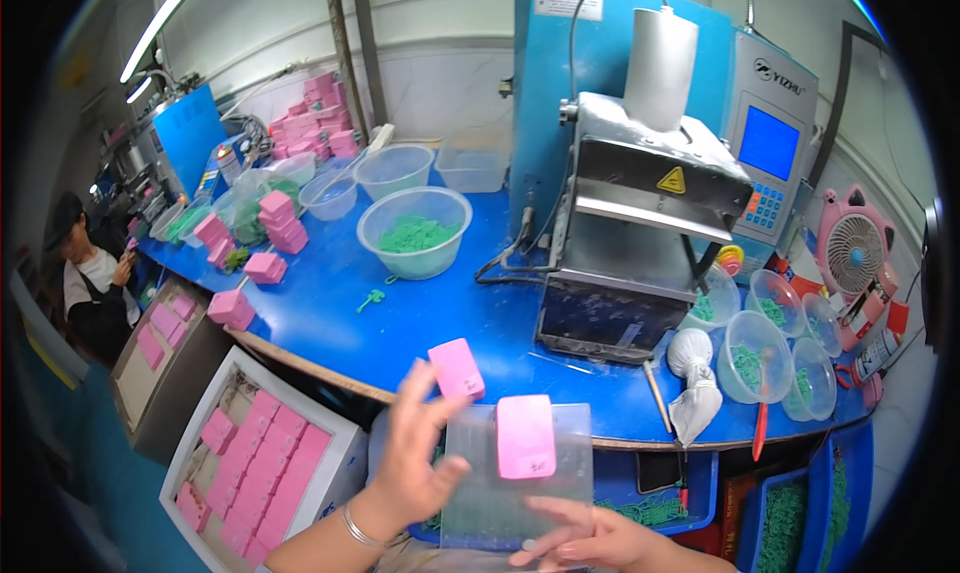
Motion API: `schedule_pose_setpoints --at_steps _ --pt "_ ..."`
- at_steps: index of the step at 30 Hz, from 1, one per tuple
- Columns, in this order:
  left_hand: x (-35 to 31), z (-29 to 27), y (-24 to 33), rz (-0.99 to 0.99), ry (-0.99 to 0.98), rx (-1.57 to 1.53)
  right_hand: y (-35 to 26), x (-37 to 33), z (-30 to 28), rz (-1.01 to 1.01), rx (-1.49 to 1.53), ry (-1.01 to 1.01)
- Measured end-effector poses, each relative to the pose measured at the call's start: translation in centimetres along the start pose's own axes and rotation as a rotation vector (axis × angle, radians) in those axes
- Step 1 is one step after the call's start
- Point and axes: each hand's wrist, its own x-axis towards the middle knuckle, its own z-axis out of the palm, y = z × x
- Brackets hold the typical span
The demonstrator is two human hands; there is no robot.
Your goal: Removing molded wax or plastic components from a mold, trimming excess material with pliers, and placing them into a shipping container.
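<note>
My left hand (415, 463), smeared a little by motion and wearing a bracelet at the wrist, has its fingers spread beside a pink block (457, 369) at the table's front edge. The fingertips come close to that block; whether they touch it I cannot tell. Another pink block (526, 437) with small dark marks lies flat on a translucent board (480, 493) in front of me. Over the board's near part, my right hand (600, 539) has its fingers stretched out below this block, with nothing visibly gripped.
A blue machine (625, 203) with a metal press stands behind. A bowl of green pieces (415, 235) and stacked pink blocks (283, 223) are on the blue table (340, 313). A white box (345, 443) of pink blocks is left; blue trays (700, 503) lie below. Another person (95, 283) sits far left.
</note>
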Motion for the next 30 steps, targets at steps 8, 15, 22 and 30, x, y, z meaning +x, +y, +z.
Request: schedule_pose_setpoints --at_steps 8,15,22,30 --pt "3.4 1.9 -4.9 -0.148 -0.039 0.437 -8.7 -2.9 2.4 -0.397 0.335 -0.078" --pt "3.6 2.8 -6.2 -0.134 -0.04 0.42 -13.4 -1.0 0.0 -0.523 0.211 0.011" --pt "2.9 2.9 -6.3 -0.124 -0.012 0.449 -15.7 1.8 0.1 -0.713 -0.142 0.741" --pt "2.6 2.4 -6.3 -0.178 0.002 0.437 -14.5 2.2 -5.7 -0.794 -0.442 0.795"
